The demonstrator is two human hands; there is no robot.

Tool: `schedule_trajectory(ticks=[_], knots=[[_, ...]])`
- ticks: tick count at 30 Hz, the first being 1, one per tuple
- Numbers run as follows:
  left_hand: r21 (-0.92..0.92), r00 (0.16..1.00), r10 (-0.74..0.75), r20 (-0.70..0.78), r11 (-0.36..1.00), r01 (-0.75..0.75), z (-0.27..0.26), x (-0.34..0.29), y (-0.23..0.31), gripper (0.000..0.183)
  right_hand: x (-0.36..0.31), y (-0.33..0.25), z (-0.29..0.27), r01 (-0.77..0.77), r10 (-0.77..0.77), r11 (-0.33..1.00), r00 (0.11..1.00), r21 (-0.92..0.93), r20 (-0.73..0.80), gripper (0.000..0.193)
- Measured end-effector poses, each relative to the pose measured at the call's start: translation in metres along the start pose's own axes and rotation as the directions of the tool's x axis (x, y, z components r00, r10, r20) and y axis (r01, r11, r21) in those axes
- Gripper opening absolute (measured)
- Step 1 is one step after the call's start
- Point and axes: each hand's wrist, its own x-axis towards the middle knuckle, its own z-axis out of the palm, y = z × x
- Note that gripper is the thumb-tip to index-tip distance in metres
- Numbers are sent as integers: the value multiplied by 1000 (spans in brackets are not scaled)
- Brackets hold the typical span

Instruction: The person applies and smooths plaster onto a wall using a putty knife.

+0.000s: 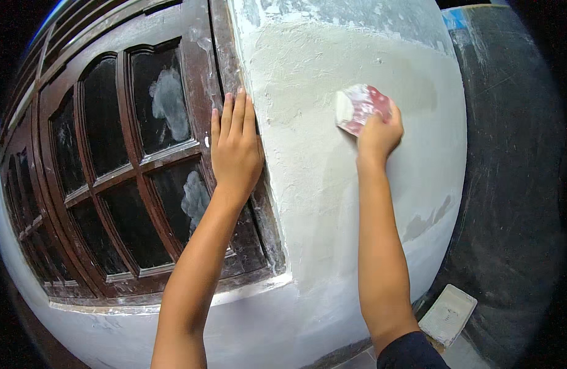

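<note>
In the head view, I see a person working at a plastered wall (308,215) with both bare hands raised. The right hand (382,132) is closed around a red putty spreader (377,101), thumb on its near face, the red streaked with white paste. The spreader juts up and to the left from that grip, in front of the cream-coloured coat on the wall; from here I can't tell whether its edge touches the plaster.

The left hand (237,147) holds nothing. It lies flat, fingers straight and close together, on the brown wooden window frame (269,237), just beside the wall's edge. To the left of that hand stands a window sash (136,175) with dark panes, two of them carrying cloudy white smears (171,104). Below the left hand, a pale ledge (259,290) runs under the frame.

Above the right hand, the cream coat gives way to a bluish-grey band (357,15), and below and to the right of it a grey, damp-looking patch (428,218) shows. Farther right of the right hand is a blackish surface (511,154), and well below that hand a whitish rectangular tray (457,299) sits near the dark sleeve (412,353).
</note>
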Motion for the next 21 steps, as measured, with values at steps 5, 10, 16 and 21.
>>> schedule_trajectory(ticks=[5,10,16,21], knots=[[48,1000,5,3,999,-6,2,-1,-3,57,-28,-14,20,87,-82,942,996,325,-29,35],[48,1000,11,4,999,-11,2,0,0,54,-31,-39,41,200,-208,978,965,62,162,34],[55,1000,11,-6,998,-11,3,0,-2,53,0,-2,0,-152,152,979,988,138,15,38],[96,999,31,-19,995,-29,3,0,3,49,-17,-13,29,206,-218,946,976,250,21,36]])
